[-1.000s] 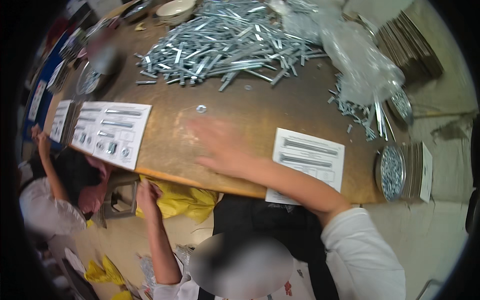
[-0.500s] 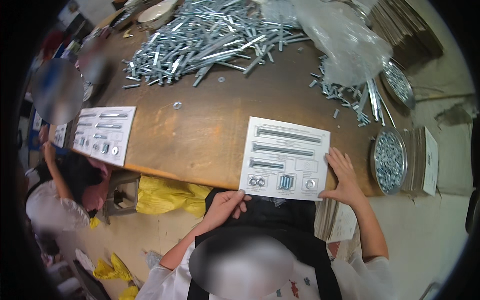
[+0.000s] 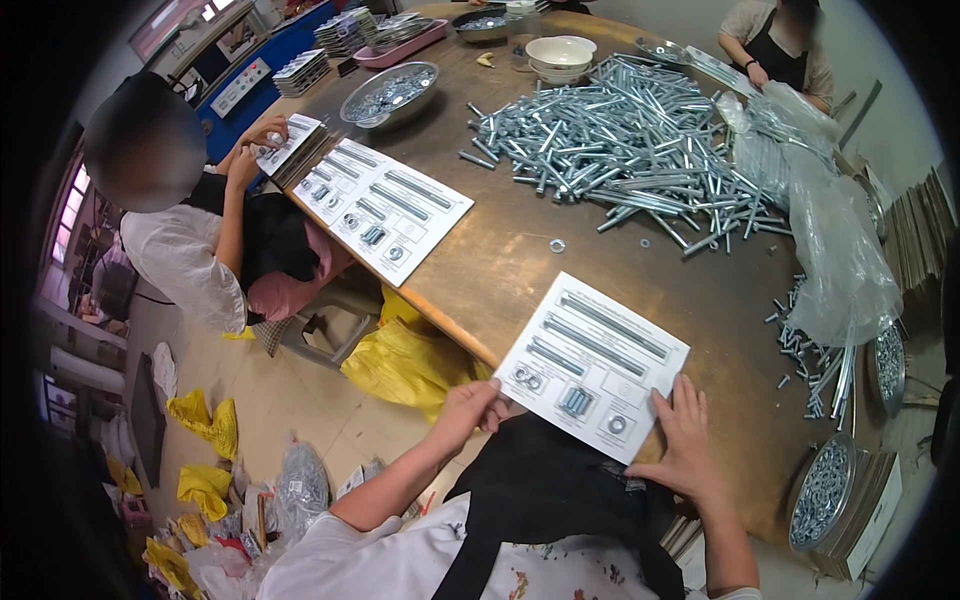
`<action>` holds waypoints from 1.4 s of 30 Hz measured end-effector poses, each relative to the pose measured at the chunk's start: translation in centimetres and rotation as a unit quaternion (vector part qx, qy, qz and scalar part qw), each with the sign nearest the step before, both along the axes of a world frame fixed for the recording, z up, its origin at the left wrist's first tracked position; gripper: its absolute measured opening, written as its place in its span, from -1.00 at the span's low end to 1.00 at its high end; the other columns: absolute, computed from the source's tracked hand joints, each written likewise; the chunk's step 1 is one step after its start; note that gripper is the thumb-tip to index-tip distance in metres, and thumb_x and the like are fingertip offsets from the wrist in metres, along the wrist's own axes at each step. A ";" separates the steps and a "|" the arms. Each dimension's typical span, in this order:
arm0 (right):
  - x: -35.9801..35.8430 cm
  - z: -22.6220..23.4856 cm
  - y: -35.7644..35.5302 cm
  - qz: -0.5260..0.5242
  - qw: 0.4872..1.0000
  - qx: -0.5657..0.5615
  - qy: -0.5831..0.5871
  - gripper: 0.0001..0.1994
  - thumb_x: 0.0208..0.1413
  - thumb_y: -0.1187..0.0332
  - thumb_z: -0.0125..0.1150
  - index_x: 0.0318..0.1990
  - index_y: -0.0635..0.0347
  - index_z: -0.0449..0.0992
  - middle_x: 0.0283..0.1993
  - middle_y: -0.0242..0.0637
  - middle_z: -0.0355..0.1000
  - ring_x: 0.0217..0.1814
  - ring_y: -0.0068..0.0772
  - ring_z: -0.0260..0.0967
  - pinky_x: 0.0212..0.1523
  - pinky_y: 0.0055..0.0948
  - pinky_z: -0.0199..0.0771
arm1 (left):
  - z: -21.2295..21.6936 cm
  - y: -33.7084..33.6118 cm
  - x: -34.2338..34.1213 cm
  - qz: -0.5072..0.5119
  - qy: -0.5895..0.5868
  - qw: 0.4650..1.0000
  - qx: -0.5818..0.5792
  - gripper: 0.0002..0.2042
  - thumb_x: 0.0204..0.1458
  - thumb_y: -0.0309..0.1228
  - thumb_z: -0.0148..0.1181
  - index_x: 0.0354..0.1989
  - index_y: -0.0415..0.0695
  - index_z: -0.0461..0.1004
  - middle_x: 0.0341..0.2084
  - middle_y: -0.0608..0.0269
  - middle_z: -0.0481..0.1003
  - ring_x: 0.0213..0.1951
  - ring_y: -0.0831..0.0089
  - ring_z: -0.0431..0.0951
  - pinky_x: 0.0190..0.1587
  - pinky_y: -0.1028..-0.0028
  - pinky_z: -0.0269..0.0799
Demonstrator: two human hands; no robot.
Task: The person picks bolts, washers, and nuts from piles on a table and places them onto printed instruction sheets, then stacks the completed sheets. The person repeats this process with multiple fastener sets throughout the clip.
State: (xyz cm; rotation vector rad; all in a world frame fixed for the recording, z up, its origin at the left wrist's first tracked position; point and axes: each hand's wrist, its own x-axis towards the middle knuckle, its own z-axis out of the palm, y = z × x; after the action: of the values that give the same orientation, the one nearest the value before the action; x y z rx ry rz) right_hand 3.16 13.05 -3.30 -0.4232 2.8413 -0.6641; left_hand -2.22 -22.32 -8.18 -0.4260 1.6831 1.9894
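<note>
A white printed card (image 3: 600, 385) with bolts, nuts and a washer set in its marked frames lies at the table's near edge, partly overhanging it. At its left corner my left hand (image 3: 468, 412) is closed, thumb on top and fingers curled by the edge. Along the right edge lies my right hand (image 3: 692, 440), fingers spread, its thumb touching the near corner. A second, similar card (image 3: 420, 235) rests farther left on the table. To the left, a co-worker's hands (image 3: 258, 140) are over another card (image 3: 300, 130).
A big heap of metal bolts (image 3: 610, 140) covers the back of the table. At right are a clear plastic bag (image 3: 840, 260), short bolts (image 3: 800, 350) and a bowl of small hardware (image 3: 822, 492) beside stacked cards (image 3: 868, 520). A metal bowl (image 3: 392, 95) stands back left.
My view has swung left, bringing more of the co-worker and table into sight. The card appears tilted now; both hands keep their places at its edges.
</note>
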 end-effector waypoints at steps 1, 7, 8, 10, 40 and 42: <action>-0.9 -0.2 -1.1 0.006 1.000 -0.007 0.008 0.17 -0.36 -0.13 0.58 0.42 0.20 0.10 0.51 0.33 -0.21 0.60 0.27 -0.39 0.50 0.18 -0.45 | -0.1 -1.0 -0.5 0.009 0.020 1.000 0.005 -0.62 0.31 -0.13 0.03 -0.46 -0.14 0.50 -0.60 0.32 0.55 -0.67 0.65 0.41 -0.58 0.66 0.24; -5.4 -0.6 -8.4 0.006 0.999 -0.038 0.035 0.13 -0.26 -0.10 0.54 0.46 0.14 0.05 0.48 0.40 -0.21 0.58 0.32 -0.39 0.46 0.27 -0.39 | 0.3 -5.8 -4.4 0.120 0.044 0.989 -0.067 -0.64 0.31 -0.09 0.04 -0.39 -0.11 0.49 -0.61 0.37 0.50 -0.68 0.63 0.38 -0.57 0.63 0.22; -6.0 -0.6 -9.5 0.003 0.998 -0.051 0.033 0.11 -0.24 -0.07 0.53 0.47 0.13 0.03 0.48 0.41 -0.22 0.58 0.32 -0.41 0.46 0.28 -0.40 | 0.2 -6.6 -5.1 0.131 0.050 0.987 -0.080 -0.64 0.30 -0.08 0.04 -0.39 -0.11 0.49 -0.62 0.38 0.49 -0.68 0.64 0.38 -0.58 0.64 0.22; -7.3 -0.4 -11.6 0.000 0.998 -0.056 0.028 0.11 -0.23 -0.06 0.53 0.47 0.11 0.02 0.48 0.40 -0.22 0.59 0.32 -0.42 0.46 0.27 -0.41 | -0.2 -8.5 -6.4 0.152 0.057 0.982 -0.097 -0.63 0.29 -0.07 0.05 -0.40 -0.11 0.49 -0.63 0.39 0.48 -0.69 0.65 0.37 -0.60 0.63 0.22; 28.5 10.1 28.3 -0.695 0.615 0.360 0.095 -0.44 -0.09 0.20 0.41 0.11 0.19 0.48 0.08 -0.17 0.50 0.21 -0.16 0.37 0.30 0.09 0.19 | 2.4 21.6 0.5 -0.438 0.178 0.881 0.009 -0.62 0.34 -0.26 -0.01 -0.47 -0.26 0.52 -0.62 0.27 0.52 -0.62 0.59 0.48 -0.53 0.60 0.38; 28.9 10.5 28.9 -0.685 0.618 0.379 0.079 -0.45 -0.07 0.20 0.40 0.12 0.17 0.47 0.06 -0.21 0.51 0.19 -0.20 0.39 0.30 0.10 0.20 | 2.2 22.4 1.1 -0.448 0.226 0.865 -0.005 -0.63 0.33 -0.29 0.01 -0.47 -0.27 0.52 -0.62 0.27 0.53 -0.62 0.60 0.47 -0.53 0.60 0.37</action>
State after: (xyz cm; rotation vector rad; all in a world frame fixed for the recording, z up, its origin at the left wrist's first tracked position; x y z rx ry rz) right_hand 32.07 41.92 7.21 1.9943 2.6576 0.5781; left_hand -1.11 0.11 -5.95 0.7711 1.6784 1.3971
